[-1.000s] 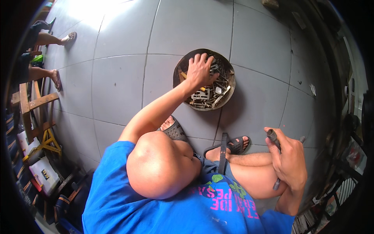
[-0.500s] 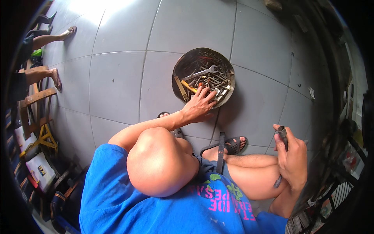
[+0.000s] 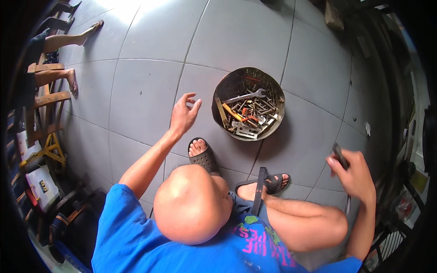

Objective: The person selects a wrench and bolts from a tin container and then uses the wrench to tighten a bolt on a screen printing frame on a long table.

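My left hand (image 3: pixel 184 114) hangs in the air left of a round metal tub (image 3: pixel 281 107), its fingers apart and holding nothing. The tub holds an open-ended wrench (image 3: pixel 241 97), a yellow-handled item (image 3: pixel 232 110), orange pieces, slotted metal plates (image 3: pixel 246 129) and several bolts and other small metal parts. At the lower right, my right hand (image 3: pixel 350 175) grips a dark metal tubular tool (image 3: pixel 340 154) above my right knee. A flat dark metal bar (image 3: pixel 259 191) stands between my legs, its far end over the floor.
Grey floor tiles (image 3: pixel 150 91) surround me. At the left are another person's legs (image 3: pixel 57 43), wooden frames (image 3: pixel 51 98), a yellow stand (image 3: pixel 51 150) and a white case (image 3: pixel 43 186). A brownish block (image 3: pixel 333 18) lies at the upper right; dark racks (image 3: pixel 412 182) line the right edge.
My left hand has come out of the tub and moved left. My right hand, with the tool, has shifted rightward and lifted off the knee. The view has shifted slightly.
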The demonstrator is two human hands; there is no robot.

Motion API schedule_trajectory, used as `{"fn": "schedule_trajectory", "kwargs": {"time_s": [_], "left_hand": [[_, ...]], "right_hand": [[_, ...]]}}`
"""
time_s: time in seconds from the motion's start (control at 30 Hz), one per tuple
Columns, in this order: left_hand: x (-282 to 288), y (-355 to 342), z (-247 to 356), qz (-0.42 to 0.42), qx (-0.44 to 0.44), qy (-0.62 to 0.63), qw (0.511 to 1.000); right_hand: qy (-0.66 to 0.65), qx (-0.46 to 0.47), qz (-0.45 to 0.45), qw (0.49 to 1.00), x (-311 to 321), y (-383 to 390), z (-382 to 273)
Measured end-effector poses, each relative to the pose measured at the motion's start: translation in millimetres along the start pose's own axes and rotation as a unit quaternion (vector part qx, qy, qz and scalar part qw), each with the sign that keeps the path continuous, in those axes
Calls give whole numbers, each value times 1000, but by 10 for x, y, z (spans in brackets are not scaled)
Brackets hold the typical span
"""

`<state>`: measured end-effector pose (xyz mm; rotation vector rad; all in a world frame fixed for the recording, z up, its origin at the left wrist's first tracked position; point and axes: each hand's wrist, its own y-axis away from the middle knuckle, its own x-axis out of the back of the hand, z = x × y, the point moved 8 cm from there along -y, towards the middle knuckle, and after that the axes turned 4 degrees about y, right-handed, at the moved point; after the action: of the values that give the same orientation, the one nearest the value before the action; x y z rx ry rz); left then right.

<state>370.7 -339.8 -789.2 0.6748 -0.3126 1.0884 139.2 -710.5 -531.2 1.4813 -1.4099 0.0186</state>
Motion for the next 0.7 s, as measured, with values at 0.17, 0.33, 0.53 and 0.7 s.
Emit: {"fn": "schedule_trajectory", "kwargs": {"time_s": [0.17, 0.33, 0.53, 0.7], "left_hand": [[-485, 85, 47, -189, 84, -64, 976], [-768, 23, -46, -190, 97, -55, 975], [-947, -106, -68, -107, -11, -161, 981], [-988, 50, -92, -106, 17, -159, 982]], "right_hand": [[13, -23, 12, 1000, -565, -1229, 461], [-26, -127, 29, 991, -1209, -1956, 814], [79, -90, 54, 991, -1670, -2375, 1125], [117, -71, 39, 990, -1880, -2363, 1186]]}}
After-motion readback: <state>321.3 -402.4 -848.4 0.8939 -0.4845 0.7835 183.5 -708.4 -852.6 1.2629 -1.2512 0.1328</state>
